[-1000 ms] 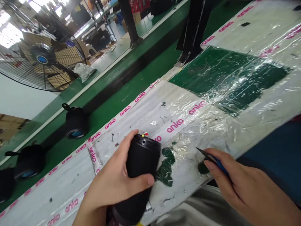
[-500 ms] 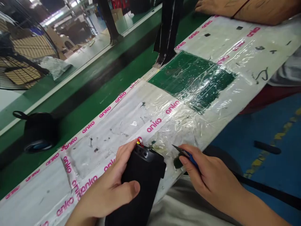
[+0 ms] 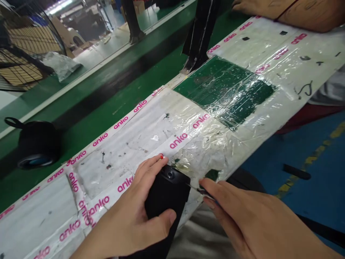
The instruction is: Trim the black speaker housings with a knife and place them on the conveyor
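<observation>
My left hand [image 3: 140,212] is wrapped round a black fabric-covered speaker [image 3: 159,198], thumb across its face and fingers along its far side. Its smooth end cap [image 3: 176,176] has a round hole. Small red and white wire ends [image 3: 162,157] poke out by my left fingertips. My right hand [image 3: 239,205] pinches a blue-handled knife [image 3: 198,188] with a thin pointed tip. That tip is at the right corner of the end cap, touching it or very close. My fingers hide most of the handle.
The work surface [image 3: 145,118] is covered in clear film and pink-lettered tape, with a bare green patch [image 3: 221,86]. Beyond it, a black strapped speaker [image 3: 39,144] lies on a green belt [image 3: 107,97]. A black post [image 3: 199,36] stands between. Another person's arm [image 3: 304,14] rests at top right.
My right hand has brought the knife left and down, from beside the speaker to the corner of its end cap. My left fingers have shifted over the wires, covering more of them.
</observation>
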Demonstrator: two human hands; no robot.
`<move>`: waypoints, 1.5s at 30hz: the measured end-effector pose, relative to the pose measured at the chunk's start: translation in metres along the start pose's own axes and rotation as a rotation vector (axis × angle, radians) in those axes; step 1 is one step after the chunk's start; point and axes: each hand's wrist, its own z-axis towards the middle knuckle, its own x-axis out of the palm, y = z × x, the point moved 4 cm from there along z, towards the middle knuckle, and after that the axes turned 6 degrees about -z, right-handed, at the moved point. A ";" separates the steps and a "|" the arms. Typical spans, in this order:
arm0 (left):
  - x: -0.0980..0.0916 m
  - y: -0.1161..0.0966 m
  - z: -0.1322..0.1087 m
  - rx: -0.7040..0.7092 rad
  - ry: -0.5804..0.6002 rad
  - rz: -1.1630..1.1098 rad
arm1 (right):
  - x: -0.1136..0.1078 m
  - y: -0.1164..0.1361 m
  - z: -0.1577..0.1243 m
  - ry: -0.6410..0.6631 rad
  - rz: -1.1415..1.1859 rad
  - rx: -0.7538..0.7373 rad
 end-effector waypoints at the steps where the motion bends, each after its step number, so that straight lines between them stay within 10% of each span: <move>1: 0.000 0.000 0.000 0.007 -0.008 -0.003 | -0.003 0.004 0.002 0.013 -0.043 -0.025; 18: 0.007 -0.002 -0.002 -0.100 0.019 0.009 | -0.004 0.015 0.007 0.070 -0.149 -0.034; 36: 0.026 -0.017 -0.005 -0.071 -0.204 0.098 | 0.015 0.016 -0.004 0.064 -0.218 0.001; 45: 0.030 -0.020 -0.001 -0.083 -0.184 0.203 | -0.006 0.010 0.028 0.714 -0.216 0.001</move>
